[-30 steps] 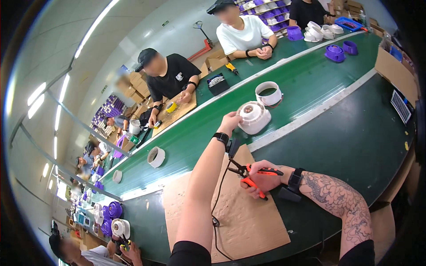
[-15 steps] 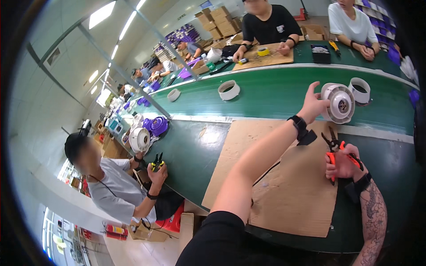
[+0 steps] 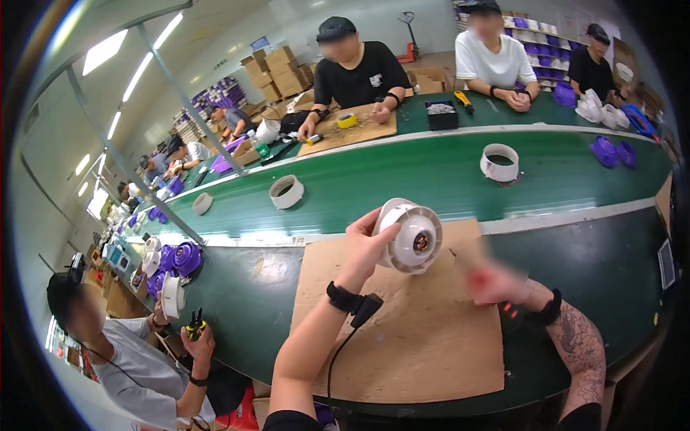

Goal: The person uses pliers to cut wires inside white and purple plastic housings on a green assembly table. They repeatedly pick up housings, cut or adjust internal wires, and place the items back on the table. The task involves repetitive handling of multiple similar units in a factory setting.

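Note:
My left hand (image 3: 365, 244) grips a round white plastic housing (image 3: 402, 248) by its rim and holds it above the far part of a cardboard sheet (image 3: 402, 345). The housing is tilted, its open face turned to the right, with a dark and coppery centre. To the right of it, my right hand (image 3: 496, 281) is smeared by motion but closed round red-handled pliers (image 3: 509, 309). Their dark jaws, hardly readable, point toward the housing without touching it.
Past the cardboard runs a green conveyor belt (image 3: 395, 172) bearing white rings (image 3: 501, 171) and purple parts (image 3: 605, 151). At left a co-worker (image 3: 133, 359) holds a white part and pliers. Purple housings (image 3: 185, 258) lie beside that person. More people sit across the belt.
My left hand has brought the white housing from over the belt back above the cardboard, its fingers now round the rim. My right hand with the pliers has moved closer to it. The view has swung right.

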Action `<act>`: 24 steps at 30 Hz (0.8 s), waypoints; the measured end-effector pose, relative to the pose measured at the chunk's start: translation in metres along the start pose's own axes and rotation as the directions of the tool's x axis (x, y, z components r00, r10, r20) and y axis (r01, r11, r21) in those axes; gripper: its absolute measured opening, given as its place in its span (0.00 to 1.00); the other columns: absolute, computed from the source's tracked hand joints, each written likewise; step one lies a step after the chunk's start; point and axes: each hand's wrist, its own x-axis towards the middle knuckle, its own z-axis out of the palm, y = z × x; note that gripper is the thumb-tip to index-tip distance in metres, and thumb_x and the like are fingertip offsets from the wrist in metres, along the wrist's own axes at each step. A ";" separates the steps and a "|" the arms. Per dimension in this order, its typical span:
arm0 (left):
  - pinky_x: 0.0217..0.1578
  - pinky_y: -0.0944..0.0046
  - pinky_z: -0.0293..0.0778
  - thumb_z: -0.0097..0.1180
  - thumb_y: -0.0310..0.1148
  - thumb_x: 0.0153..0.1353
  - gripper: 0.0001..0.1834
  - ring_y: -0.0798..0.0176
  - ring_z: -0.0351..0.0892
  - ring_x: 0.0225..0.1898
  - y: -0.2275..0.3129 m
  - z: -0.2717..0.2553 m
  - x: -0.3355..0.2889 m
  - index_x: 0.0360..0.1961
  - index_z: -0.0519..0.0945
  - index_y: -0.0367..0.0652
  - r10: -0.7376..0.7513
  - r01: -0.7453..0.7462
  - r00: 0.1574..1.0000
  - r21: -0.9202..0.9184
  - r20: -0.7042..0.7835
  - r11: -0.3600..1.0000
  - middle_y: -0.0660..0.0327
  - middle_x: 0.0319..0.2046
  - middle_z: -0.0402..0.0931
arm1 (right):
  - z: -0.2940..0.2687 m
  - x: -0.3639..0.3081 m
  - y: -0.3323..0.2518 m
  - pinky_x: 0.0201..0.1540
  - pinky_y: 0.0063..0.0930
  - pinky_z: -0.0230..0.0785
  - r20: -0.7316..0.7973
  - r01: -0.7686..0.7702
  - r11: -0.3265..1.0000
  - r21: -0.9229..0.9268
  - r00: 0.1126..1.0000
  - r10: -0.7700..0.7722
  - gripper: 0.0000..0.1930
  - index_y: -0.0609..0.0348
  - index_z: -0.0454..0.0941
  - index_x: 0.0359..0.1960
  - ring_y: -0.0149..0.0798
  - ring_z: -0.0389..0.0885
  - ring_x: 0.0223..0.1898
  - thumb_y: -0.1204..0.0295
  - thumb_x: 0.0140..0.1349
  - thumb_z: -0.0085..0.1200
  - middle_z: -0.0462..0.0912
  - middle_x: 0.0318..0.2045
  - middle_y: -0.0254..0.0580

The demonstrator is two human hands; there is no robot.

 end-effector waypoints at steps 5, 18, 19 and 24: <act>0.50 0.66 0.81 0.70 0.26 0.59 0.26 0.66 0.85 0.47 0.020 0.028 -0.020 0.59 0.81 0.28 -0.069 0.066 0.997 0.084 0.022 0.994 0.54 0.49 0.86 | 0.027 -0.027 -0.032 0.45 0.42 0.70 -0.382 -0.055 0.544 -0.837 0.771 -0.510 0.26 0.64 0.76 0.39 0.50 0.80 0.36 0.55 0.46 0.67 0.78 0.33 0.49; 0.47 0.66 0.81 0.68 0.26 0.61 0.25 0.65 0.85 0.44 0.032 0.053 -0.036 0.58 0.81 0.26 -0.118 0.111 0.993 0.244 0.012 0.963 0.52 0.47 0.86 | 0.020 -0.021 -0.009 0.46 0.34 0.63 -0.366 -0.132 0.430 -0.893 0.769 -0.525 0.26 0.57 0.72 0.38 0.40 0.78 0.36 0.59 0.40 0.71 0.77 0.32 0.42; 0.47 0.66 0.81 0.68 0.26 0.61 0.24 0.66 0.85 0.44 0.031 0.055 -0.037 0.58 0.81 0.25 -0.116 0.109 0.993 0.250 0.013 0.962 0.52 0.47 0.86 | 0.020 -0.022 -0.010 0.46 0.34 0.63 -0.367 -0.133 0.433 -0.891 0.772 -0.519 0.26 0.56 0.73 0.38 0.40 0.78 0.36 0.59 0.40 0.71 0.77 0.32 0.42; 0.47 0.66 0.80 0.69 0.25 0.60 0.25 0.66 0.85 0.44 0.035 0.067 -0.047 0.57 0.80 0.23 -0.034 0.025 0.999 0.318 0.024 0.948 0.53 0.46 0.86 | 0.026 -0.025 -0.013 0.45 0.34 0.62 -0.392 -0.218 0.403 -0.889 0.817 -0.423 0.27 0.55 0.73 0.37 0.39 0.77 0.37 0.58 0.38 0.73 0.76 0.32 0.41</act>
